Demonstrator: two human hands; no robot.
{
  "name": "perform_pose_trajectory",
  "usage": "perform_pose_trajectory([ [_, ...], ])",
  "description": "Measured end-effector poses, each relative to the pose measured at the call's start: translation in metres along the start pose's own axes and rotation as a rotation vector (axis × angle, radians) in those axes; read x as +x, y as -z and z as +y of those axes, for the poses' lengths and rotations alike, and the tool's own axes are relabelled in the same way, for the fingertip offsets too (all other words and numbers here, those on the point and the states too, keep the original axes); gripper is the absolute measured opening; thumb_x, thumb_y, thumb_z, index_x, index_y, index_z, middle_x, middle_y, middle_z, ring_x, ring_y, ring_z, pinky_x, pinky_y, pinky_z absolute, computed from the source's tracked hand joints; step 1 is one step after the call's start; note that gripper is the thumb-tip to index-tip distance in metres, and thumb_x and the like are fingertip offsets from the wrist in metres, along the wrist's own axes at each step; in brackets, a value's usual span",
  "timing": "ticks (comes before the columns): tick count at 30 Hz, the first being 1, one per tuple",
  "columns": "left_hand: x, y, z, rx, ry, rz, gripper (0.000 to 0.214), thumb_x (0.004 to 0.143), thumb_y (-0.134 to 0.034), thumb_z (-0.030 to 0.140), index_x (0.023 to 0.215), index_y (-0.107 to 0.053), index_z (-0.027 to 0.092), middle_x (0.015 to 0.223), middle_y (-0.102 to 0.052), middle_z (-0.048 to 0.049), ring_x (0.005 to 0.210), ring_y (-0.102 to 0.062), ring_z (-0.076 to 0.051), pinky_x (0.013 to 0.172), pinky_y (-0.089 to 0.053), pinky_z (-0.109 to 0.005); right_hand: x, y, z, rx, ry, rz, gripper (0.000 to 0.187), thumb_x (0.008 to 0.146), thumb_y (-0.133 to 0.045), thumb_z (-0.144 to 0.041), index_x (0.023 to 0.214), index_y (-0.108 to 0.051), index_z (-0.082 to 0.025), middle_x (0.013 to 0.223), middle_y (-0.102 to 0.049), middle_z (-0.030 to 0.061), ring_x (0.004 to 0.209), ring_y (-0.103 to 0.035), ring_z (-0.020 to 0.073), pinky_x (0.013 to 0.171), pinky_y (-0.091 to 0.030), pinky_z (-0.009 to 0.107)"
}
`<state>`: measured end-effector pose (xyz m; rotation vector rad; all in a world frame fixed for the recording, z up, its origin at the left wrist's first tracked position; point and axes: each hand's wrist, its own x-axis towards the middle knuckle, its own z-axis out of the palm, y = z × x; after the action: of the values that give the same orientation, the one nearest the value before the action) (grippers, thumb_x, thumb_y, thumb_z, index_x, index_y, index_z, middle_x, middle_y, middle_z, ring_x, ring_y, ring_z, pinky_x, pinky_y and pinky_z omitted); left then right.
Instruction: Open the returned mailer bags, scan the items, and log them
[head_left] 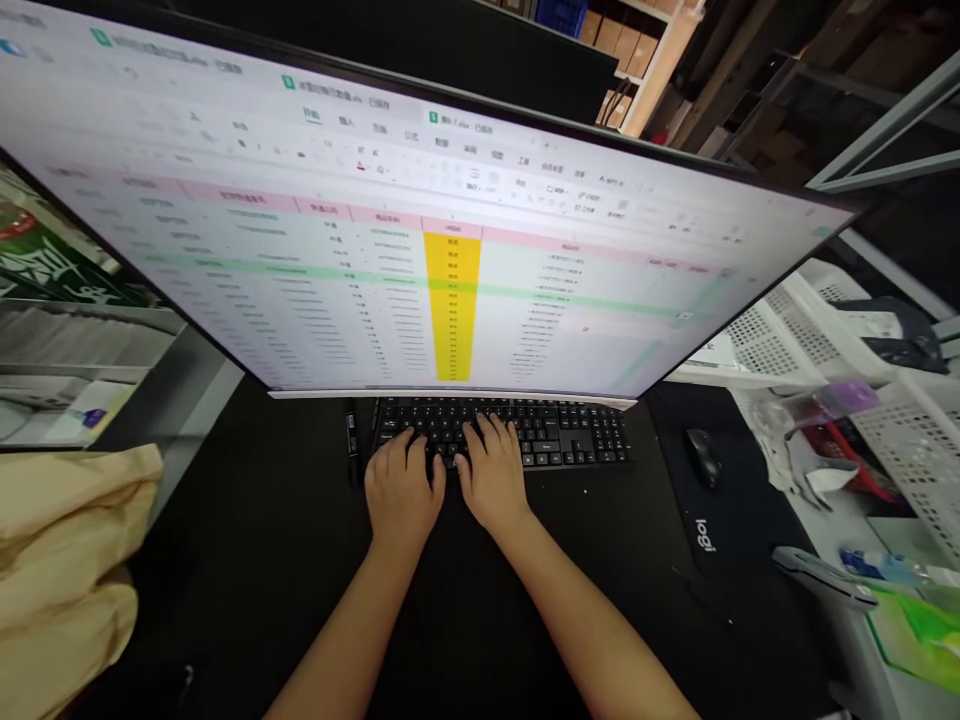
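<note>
Both of my hands rest on a black keyboard (577, 435) at the middle of the dark desk. My left hand (403, 485) lies over the left keys with its fingers spread. Just to its right, my right hand (495, 475) covers the middle keys, fingers also apart and holding nothing. Above the keyboard a wide monitor (337, 300) shows a spreadsheet with a yellow column and a green highlighted row. A black marker pen (352, 440) lies along the keyboard's left end.
On the right, a black mouse (703, 458) sits on a dark mouse pad (739, 500). White perforated baskets (919, 440) and a utility knife (823, 577) are further right. Tan cloth (71, 560) hangs at the left, below a shelf of papers (71, 340).
</note>
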<state>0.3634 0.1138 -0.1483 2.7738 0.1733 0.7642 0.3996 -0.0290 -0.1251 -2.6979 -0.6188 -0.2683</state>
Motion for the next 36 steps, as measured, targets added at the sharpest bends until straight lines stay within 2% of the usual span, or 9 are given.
perform_pose_trajectory([
  [7, 0.0, -0.001, 0.001, 0.029, 0.008, 0.004, 0.03, 0.095, -0.054, 0.029, 0.116, -0.066, 0.011, 0.126, -0.066, -0.0187, 0.114, -0.059, -0.035, 0.099, -0.046, -0.049, -0.007, -0.003, 0.001, 0.092, 0.004, 0.03, 0.043, 0.099, -0.042, -0.02, 0.138, -0.059, -0.014, 0.149, -0.055, 0.0111, 0.148, -0.037, 0.0225, 0.128, -0.021, 0.048],
  [11, 0.0, 0.0, 0.002, 0.001, 0.014, 0.012, 0.029, 0.095, -0.053, 0.028, 0.116, -0.067, 0.012, 0.125, -0.066, -0.0192, 0.114, -0.059, -0.035, 0.1, -0.046, -0.05, -0.009, 0.0, 0.005, 0.031, 0.012, 0.071, 0.051, 0.095, -0.05, -0.022, 0.146, -0.052, -0.016, 0.158, -0.045, 0.0123, 0.152, -0.029, 0.0259, 0.127, -0.018, 0.054],
  [13, 0.0, 0.001, 0.003, -0.014, 0.023, 0.003, 0.03, 0.095, -0.053, 0.029, 0.116, -0.067, 0.012, 0.126, -0.066, -0.02, 0.115, -0.059, -0.035, 0.101, -0.046, -0.051, -0.012, 0.001, 0.008, 0.01, 0.0, 0.106, 0.051, 0.096, -0.052, -0.029, 0.146, -0.051, -0.017, 0.158, -0.044, 0.0134, 0.152, -0.029, 0.0282, 0.126, -0.02, 0.056],
  [16, -0.002, 0.003, 0.004, -0.046, 0.042, -0.023, 0.031, 0.095, -0.052, 0.029, 0.117, -0.067, 0.013, 0.128, -0.065, -0.021, 0.118, -0.058, -0.035, 0.102, -0.044, -0.052, -0.019, 0.0, 0.012, 0.006, -0.049, 0.14, 0.048, 0.099, -0.05, -0.035, 0.142, -0.054, -0.013, 0.151, -0.05, 0.0175, 0.146, -0.037, 0.0293, 0.123, -0.027, 0.056],
  [21, -0.004, 0.004, 0.003, -0.04, 0.057, -0.021, 0.031, 0.095, -0.052, 0.027, 0.118, -0.067, 0.011, 0.129, -0.065, -0.02, 0.119, -0.057, -0.034, 0.105, -0.043, -0.051, -0.025, -0.005, 0.012, -0.007, -0.04, 0.15, 0.041, 0.102, -0.043, -0.03, 0.135, -0.06, -0.013, 0.138, -0.056, 0.0171, 0.134, -0.046, 0.0289, 0.12, -0.032, 0.055],
  [26, -0.004, 0.003, 0.002, -0.018, 0.038, -0.005, 0.03, 0.095, -0.054, 0.027, 0.117, -0.067, 0.01, 0.127, -0.066, -0.0195, 0.117, -0.058, -0.034, 0.104, -0.044, -0.05, -0.013, -0.003, 0.001, -0.016, -0.063, 0.145, 0.04, 0.101, -0.045, -0.03, 0.132, -0.065, -0.015, 0.125, -0.057, 0.0165, 0.123, -0.047, 0.0288, 0.115, -0.036, 0.054],
  [32, -0.004, 0.003, 0.002, -0.038, 0.05, -0.01, 0.03, 0.095, -0.054, 0.027, 0.116, -0.067, 0.011, 0.128, -0.065, -0.0199, 0.117, -0.058, -0.034, 0.103, -0.044, -0.051, -0.004, -0.004, -0.003, -0.075, -0.113, 0.163, 0.039, 0.101, -0.047, -0.036, 0.131, -0.068, -0.023, 0.132, -0.057, 0.015, 0.131, -0.041, 0.0326, 0.119, -0.026, 0.059],
  [34, -0.004, 0.003, 0.002, -0.043, 0.055, -0.011, 0.029, 0.095, -0.054, 0.026, 0.116, -0.067, 0.012, 0.127, -0.066, -0.0195, 0.117, -0.058, -0.034, 0.104, -0.044, -0.051, -0.004, -0.004, -0.001, -0.075, -0.111, 0.157, 0.042, 0.102, -0.045, -0.036, 0.137, -0.063, -0.022, 0.128, -0.062, 0.0132, 0.13, -0.043, 0.0318, 0.12, -0.022, 0.061],
  [36, -0.003, 0.004, 0.001, -0.049, 0.059, -0.008, 0.028, 0.095, -0.054, 0.026, 0.116, -0.066, 0.012, 0.127, -0.066, -0.0189, 0.117, -0.059, -0.034, 0.104, -0.044, -0.05, -0.005, -0.003, 0.001, -0.048, -0.098, 0.16, 0.049, 0.103, -0.043, -0.036, 0.147, -0.052, -0.017, 0.124, -0.065, 0.0136, 0.129, -0.045, 0.0307, 0.12, -0.023, 0.06],
])
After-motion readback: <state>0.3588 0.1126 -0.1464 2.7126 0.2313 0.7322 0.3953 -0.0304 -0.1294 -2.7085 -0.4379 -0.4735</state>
